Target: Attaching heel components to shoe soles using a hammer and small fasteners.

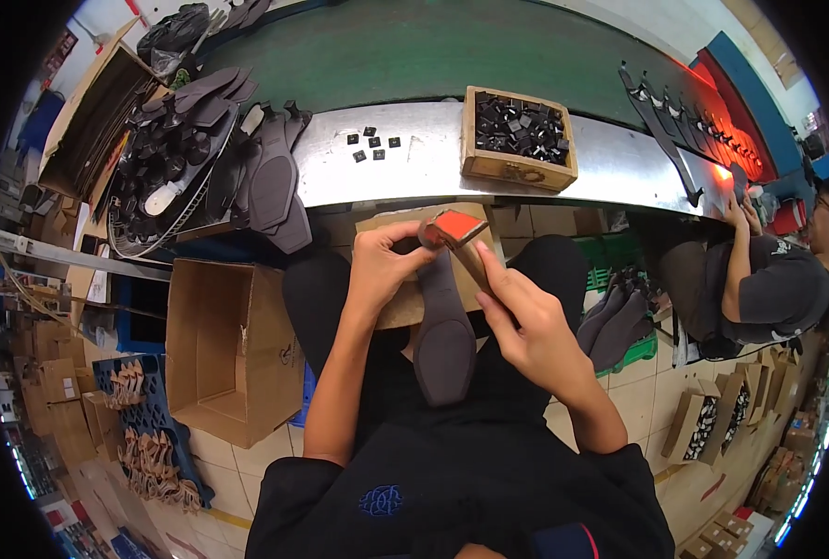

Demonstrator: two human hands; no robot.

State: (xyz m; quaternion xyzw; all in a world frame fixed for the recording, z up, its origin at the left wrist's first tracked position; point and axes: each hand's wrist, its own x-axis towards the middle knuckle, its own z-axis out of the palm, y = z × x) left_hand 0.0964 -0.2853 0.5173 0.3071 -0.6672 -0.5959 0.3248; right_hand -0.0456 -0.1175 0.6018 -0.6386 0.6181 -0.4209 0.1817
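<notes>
Over my lap, my left hand (391,256) pinches the heel end of a dark brown shoe sole (445,359), whose toe points down toward my body. Its heel tip is partly hidden by my fingers and a tool. My right hand (526,321) is closed round that tool, a hammer (458,225) with a flat, orange-red square face, right beside the heel. A piece of brown cardboard (401,310) lies across my lap under the sole. Ahead on the metal table edge, several small black square heel tips (374,143) lie loose.
A wooden box (517,172) of black pieces stands on the metal ledge before a green conveyor belt (387,56). Soles (275,182) and a full basket (121,238) crowd the left. An open carton (233,354) stands beside my left leg. At right, a person (773,279) works near hanging heeled soles.
</notes>
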